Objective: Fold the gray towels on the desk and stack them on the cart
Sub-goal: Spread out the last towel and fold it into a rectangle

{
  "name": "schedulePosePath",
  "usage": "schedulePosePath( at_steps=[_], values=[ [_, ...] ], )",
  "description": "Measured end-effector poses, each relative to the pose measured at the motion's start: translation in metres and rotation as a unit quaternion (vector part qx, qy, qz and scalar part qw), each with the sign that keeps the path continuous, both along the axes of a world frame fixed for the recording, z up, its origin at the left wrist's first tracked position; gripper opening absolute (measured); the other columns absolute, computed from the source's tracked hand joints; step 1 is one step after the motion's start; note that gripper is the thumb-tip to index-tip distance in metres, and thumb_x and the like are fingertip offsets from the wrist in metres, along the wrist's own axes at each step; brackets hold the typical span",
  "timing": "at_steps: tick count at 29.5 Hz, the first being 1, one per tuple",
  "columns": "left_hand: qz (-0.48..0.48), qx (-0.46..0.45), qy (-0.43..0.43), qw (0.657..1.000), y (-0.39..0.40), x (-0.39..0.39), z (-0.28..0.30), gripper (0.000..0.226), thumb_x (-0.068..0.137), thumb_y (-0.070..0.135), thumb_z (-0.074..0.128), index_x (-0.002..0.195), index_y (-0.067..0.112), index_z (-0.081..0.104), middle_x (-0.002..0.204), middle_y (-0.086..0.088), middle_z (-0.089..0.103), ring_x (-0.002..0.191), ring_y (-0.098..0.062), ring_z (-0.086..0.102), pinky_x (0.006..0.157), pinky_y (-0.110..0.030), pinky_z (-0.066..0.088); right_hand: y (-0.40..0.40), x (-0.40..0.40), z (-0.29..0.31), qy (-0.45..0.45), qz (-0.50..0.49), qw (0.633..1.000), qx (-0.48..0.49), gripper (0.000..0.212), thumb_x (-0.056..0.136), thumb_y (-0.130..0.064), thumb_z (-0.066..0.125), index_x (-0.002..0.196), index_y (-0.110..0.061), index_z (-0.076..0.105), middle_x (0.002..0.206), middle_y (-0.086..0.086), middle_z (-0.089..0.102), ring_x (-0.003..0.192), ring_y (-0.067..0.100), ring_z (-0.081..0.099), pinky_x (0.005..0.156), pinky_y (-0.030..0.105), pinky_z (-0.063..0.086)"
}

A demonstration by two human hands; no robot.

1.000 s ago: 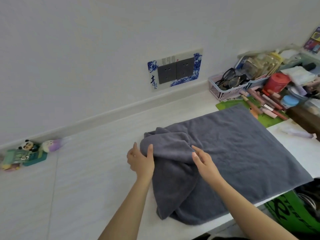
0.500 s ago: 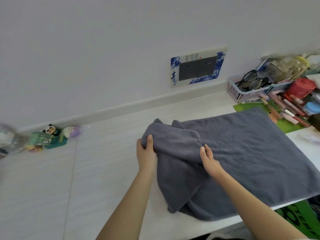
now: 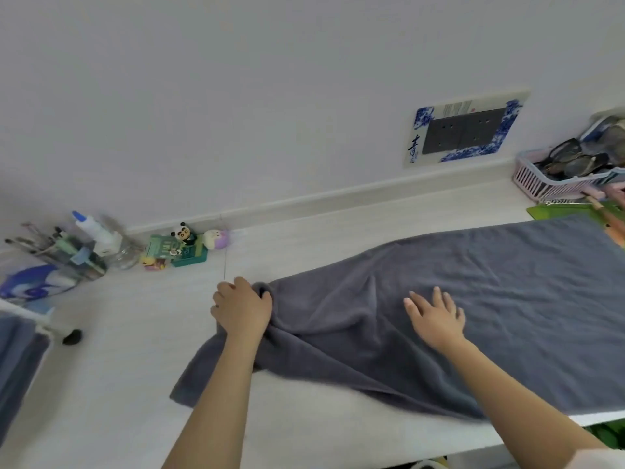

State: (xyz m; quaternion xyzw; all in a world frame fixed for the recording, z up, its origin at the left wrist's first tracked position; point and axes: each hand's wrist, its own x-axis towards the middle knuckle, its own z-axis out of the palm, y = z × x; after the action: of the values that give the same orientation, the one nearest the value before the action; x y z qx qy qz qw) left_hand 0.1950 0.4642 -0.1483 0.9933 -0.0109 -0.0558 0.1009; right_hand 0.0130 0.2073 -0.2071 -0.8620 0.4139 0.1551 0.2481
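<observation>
White desk (image 3: 111, 384) fills most of what I see, running from the lower left of the frame up to a pale wall (image 3: 236, 96) across the top. Gray towel (image 3: 473, 299) lies spread over the right half of the desk, wrinkled, with one corner trailing toward the lower middle and its near edge reaching the desk's front edge at the lower right. At the far left edge I can see a strip of gray cloth (image 3: 17, 367), too cut off for me to say what it is.

My left hand (image 3: 241, 308), centre of the frame, has its fingers curled round a bunched fold at the towel's left end. My right hand (image 3: 434, 316), right of centre, rests flat on the towel with fingers spread and straight, holding nothing.

On the wall at upper right sits a dark socket plate (image 3: 463, 132) with a blue-patterned surround. Below it, at the right edge, a pink basket (image 3: 537, 179) holds glasses (image 3: 571, 159). At middle left a clear holder (image 3: 67, 255) keeps pens and a blue-capped bottle (image 3: 93, 230), and just beside it stand a green box (image 3: 179, 252) and a small panda figure (image 3: 184, 233). A small dark object (image 3: 72, 336) lies on the desk at left.
</observation>
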Motion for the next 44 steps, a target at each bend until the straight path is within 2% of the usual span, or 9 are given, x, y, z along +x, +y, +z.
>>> schedulePosePath(
  at_steps=[5,7,15,21,26,32,36,40,44],
  values=[
    [-0.155,-0.048,0.074,0.984,0.018,-0.006,-0.048,0.066,0.094,0.044,0.045,0.150,0.028,0.014,0.158,-0.008,0.008,0.143,-0.029,0.013,0.116,-0.048,0.012,0.049,0.023,-0.013,-0.057,0.106,0.992,0.040,0.049,0.100,-0.048,0.020,0.148,-0.036,0.022,0.159,-0.005,0.007,0.146,0.018,0.003,0.116,0.040,0.008],
    [-0.163,-0.039,0.086,0.982,0.026,-0.005,-0.056,0.072,0.095,0.048,0.043,0.151,0.030,0.002,0.156,-0.007,0.020,0.141,-0.028,0.022,0.113,-0.049,0.020,0.055,0.023,-0.019,-0.027,0.113,0.992,0.043,0.050,0.100,-0.049,0.016,0.149,-0.036,0.019,0.160,-0.006,0.004,0.146,0.019,-0.003,0.118,0.042,0.001],
    [-0.117,-0.148,0.213,0.959,0.070,0.039,-0.056,0.057,0.090,0.066,0.030,0.119,0.029,0.062,0.130,-0.001,0.055,0.119,-0.028,0.048,0.100,-0.041,0.034,0.075,0.057,-0.006,-0.062,0.038,0.993,-0.098,0.052,0.099,-0.048,0.026,0.137,-0.017,0.044,0.147,0.004,0.039,0.139,0.027,0.024,0.113,0.044,0.018],
    [-0.085,-0.127,0.130,0.980,0.093,0.044,-0.071,0.035,0.092,0.040,0.054,0.116,0.015,0.057,0.119,-0.007,0.057,0.111,-0.029,0.050,0.091,-0.038,0.043,0.104,0.106,-0.013,-0.143,0.159,0.977,0.000,0.049,0.099,-0.042,0.038,0.146,-0.030,0.030,0.152,-0.004,0.030,0.133,0.025,0.029,0.108,0.037,0.031],
    [-0.020,-0.306,0.193,0.932,0.110,0.054,-0.064,0.023,0.091,0.025,0.061,0.076,0.008,0.061,0.079,-0.006,0.066,0.079,-0.024,0.060,0.071,-0.034,0.048,0.099,0.139,-0.020,-0.050,0.167,0.982,-0.076,0.059,0.096,-0.055,0.032,0.149,-0.037,0.013,0.144,0.003,0.036,0.124,0.029,0.038,0.102,0.041,0.033],
    [-0.012,-0.389,0.162,0.907,0.116,0.059,-0.027,0.016,0.095,0.017,0.054,0.081,0.010,0.058,0.076,0.000,0.060,0.072,-0.010,0.053,0.061,-0.015,0.040,0.094,0.162,-0.028,-0.085,0.126,0.980,-0.130,0.026,0.095,-0.042,0.044,0.113,-0.027,0.055,0.115,0.002,0.061,0.106,0.026,0.051,0.080,0.035,0.031],
    [0.004,-0.387,0.123,0.914,0.122,0.062,-0.007,0.020,0.098,0.022,0.048,0.082,0.012,0.057,0.078,0.000,0.059,0.074,-0.011,0.052,0.063,-0.021,0.038,0.078,0.158,-0.024,-0.176,0.024,0.982,0.060,0.012,0.093,-0.032,0.054,0.091,-0.021,0.059,0.088,0.001,0.062,0.089,0.024,0.057,0.076,0.031,0.037],
    [0.019,-0.314,0.114,0.942,0.146,0.080,0.003,0.020,0.096,0.026,0.051,0.082,0.015,0.059,0.084,-0.001,0.063,0.080,-0.018,0.055,0.066,-0.026,0.038,0.052,0.157,0.004,-0.291,-0.101,0.903,0.300,0.022,0.095,-0.019,0.053,0.074,-0.014,0.056,0.070,0.005,0.051,0.059,0.016,0.043,0.058,0.026,0.036],
    [0.003,-0.129,0.014,0.992,0.156,0.091,-0.008,0.016,0.095,0.031,0.051,0.102,0.026,0.064,0.115,0.002,0.057,0.106,-0.021,0.051,0.091,-0.035,0.036,0.044,0.165,0.016,-0.308,-0.108,0.904,0.277,0.021,0.095,-0.018,0.054,0.075,-0.011,0.057,0.067,0.005,0.054,0.058,0.015,0.046,0.059,0.022,0.042]
  ],
)
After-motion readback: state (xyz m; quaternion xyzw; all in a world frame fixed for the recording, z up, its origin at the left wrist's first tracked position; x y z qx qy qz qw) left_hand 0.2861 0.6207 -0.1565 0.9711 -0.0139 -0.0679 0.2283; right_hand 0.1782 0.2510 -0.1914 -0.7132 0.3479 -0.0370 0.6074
